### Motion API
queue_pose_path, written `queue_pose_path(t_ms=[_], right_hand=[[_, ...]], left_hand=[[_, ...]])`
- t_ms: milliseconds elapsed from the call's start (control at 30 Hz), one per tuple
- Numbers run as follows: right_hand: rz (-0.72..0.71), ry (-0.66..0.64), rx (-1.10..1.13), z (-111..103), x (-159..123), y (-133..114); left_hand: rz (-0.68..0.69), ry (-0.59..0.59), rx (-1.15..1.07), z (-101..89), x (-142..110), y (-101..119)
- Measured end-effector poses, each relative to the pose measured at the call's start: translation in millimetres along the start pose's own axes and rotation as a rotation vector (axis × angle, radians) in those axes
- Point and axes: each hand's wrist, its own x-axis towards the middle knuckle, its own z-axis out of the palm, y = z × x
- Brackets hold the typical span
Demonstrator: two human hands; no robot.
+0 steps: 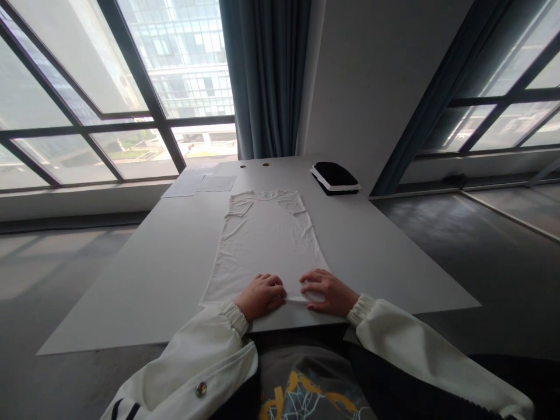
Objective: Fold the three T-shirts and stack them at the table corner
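A white short-sleeved T-shirt [266, 245] lies spread on the white table, its collar at the far end and its hem toward me. Both sleeves are folded in over the body, and small wrinkles run along the sides. My left hand [261, 296] rests on the hem left of the middle, its fingers bent and lying on the cloth. To the right of it my right hand [327, 293] lies on the hem with fingers spread apart. A short stretch of hem shows between the two hands.
On the table [149, 280], sheets of paper [214, 184] lie at the far left. A stack of dark folded cloth [336, 175] with a white layer sits at the far right. Two round holes are near the back edge. A blue curtain [266, 76] hangs behind, beside windows.
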Motion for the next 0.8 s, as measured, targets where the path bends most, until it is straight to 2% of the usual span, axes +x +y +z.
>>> queue_pose_path(t_ms=[233,367,600,800], right_hand=[[-0.049,0.107,-0.105,3.3,2.2,-11.6],[-0.026,0.156,-0.204,10.4,3.5,-20.0],[0.125,0.164,-0.15,14.4,8.8,-19.6],[0.142,0.086,-0.169,14.6,7.0,-12.3]], left_hand=[[0.02,0.021,-0.025,-3.9,-0.3,1.0],[0.022,-0.001,-0.002,-5.5,1.2,5.9],[-0.16,0.012,0.171,6.1,16.4,20.3],[-0.308,0.046,0.148,4.8,14.6,18.5]])
